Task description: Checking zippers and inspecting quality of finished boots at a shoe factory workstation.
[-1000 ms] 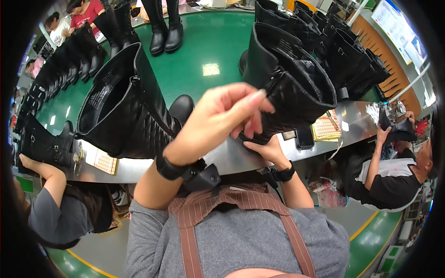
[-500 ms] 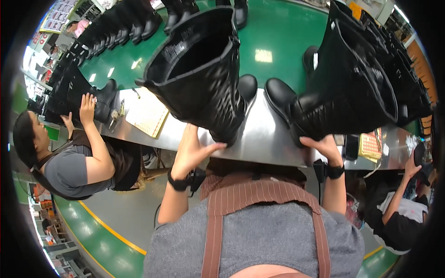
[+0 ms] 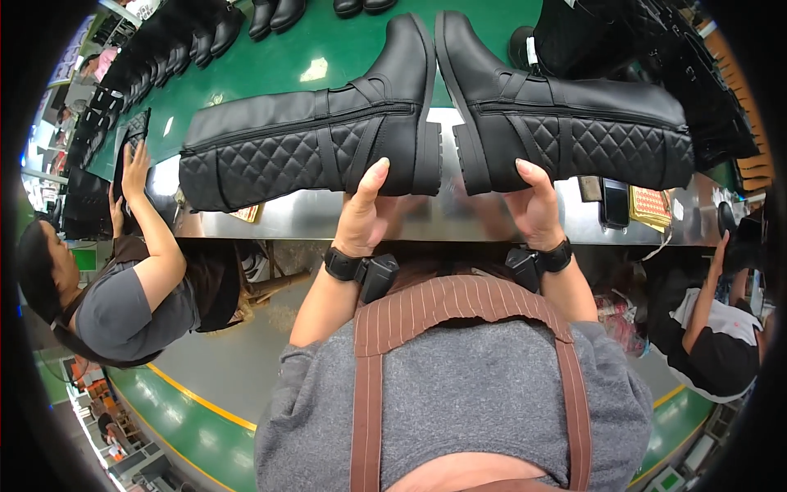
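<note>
Both clasping at heel | left grip [image 3: 361, 216]: left boot [image 3: 307, 146], extending leftward | right grip [image 3: 536, 211]: right boot [image 3: 566, 131], extending rightward

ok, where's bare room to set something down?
Green top, between left boot and far boots; steel strip, between left hand and right hand. Crowded: right side, more boots behind right boot, booklet nearer.

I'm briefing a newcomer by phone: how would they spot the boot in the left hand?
Find the green table, then its metal strip. Over that, the left hand holds the black quilted boot. Its shaft extends left, while the other held boot extends right.
</note>
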Demonstrator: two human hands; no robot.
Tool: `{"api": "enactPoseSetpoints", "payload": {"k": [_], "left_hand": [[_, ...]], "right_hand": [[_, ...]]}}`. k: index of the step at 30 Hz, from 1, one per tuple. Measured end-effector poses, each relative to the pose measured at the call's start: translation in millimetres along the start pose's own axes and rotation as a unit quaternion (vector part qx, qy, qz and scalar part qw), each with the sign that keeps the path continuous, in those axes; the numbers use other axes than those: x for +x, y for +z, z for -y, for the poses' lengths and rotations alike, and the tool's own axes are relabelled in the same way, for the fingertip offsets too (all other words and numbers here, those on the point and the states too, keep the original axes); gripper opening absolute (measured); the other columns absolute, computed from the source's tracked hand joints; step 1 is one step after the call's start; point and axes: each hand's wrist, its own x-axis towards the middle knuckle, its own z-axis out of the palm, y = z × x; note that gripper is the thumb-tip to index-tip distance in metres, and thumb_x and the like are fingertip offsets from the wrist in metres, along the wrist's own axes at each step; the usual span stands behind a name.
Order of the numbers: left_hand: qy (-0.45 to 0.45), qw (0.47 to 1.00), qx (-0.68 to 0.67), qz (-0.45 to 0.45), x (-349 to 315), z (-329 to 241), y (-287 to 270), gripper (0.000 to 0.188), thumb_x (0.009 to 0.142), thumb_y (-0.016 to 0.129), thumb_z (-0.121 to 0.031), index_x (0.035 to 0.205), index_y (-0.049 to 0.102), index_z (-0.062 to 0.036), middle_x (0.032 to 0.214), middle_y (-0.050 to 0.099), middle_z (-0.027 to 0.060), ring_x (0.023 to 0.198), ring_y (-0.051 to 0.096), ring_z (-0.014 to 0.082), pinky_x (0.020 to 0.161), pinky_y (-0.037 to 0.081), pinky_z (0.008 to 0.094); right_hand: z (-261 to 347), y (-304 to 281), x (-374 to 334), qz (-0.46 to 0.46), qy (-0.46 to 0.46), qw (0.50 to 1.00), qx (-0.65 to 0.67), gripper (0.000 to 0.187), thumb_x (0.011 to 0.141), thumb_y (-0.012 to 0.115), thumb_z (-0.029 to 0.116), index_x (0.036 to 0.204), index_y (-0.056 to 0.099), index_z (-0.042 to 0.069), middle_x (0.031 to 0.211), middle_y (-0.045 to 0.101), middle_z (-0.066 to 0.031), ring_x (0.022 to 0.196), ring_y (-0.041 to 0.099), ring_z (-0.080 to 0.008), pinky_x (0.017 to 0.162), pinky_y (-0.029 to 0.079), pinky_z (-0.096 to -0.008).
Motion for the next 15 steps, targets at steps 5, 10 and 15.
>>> {"api": "enactPoseSetpoints", "payload": {"k": [5, 10, 15], "left_hand": [[0.046, 0.998, -0.03, 0.035, 4, 4, 17, 0.047, 0.093, 0.056, -0.029, 0.129, 0.05, -0.0002, 0.125, 0.058, 0.0104, 0.118, 0.054, 0.022, 0.105, 0.038, 0.0405], [0.034, 0.998, -0.039, 0.04, 1, 9, 18, 0.046, 0.09, 0.06, -0.029, 0.126, 0.053, -0.0007, 0.124, 0.059, 0.0089, 0.115, 0.055, 0.022, 0.103, 0.039, 0.0387], [0.041, 0.999, -0.001, 0.031, 3, 6, 10, 0.039, 0.091, 0.057, -0.015, 0.126, 0.052, 0.0004, 0.123, 0.058, 0.011, 0.114, 0.056, 0.0229, 0.101, 0.043, 0.0392]], "right_hand": [[-5, 10, 2, 0.004, -0.052, 0.996, 0.07, 0.036, 0.086, 0.055, 0.024, 0.109, 0.064, -0.003, 0.11, 0.066, -0.0114, 0.103, 0.061, -0.0222, 0.096, 0.042, -0.0348], [-8, 2, -3, 0.02, -0.032, 0.997, 0.063, 0.036, 0.084, 0.058, 0.024, 0.109, 0.064, -0.001, 0.111, 0.066, -0.0105, 0.105, 0.061, -0.0224, 0.095, 0.045, -0.0357], [-14, -9, 3, -0.023, 0.004, 1.0, -0.005, 0.036, 0.083, 0.055, 0.019, 0.106, 0.064, -0.007, 0.114, 0.065, -0.014, 0.108, 0.06, -0.0264, 0.102, 0.039, -0.041]]}}
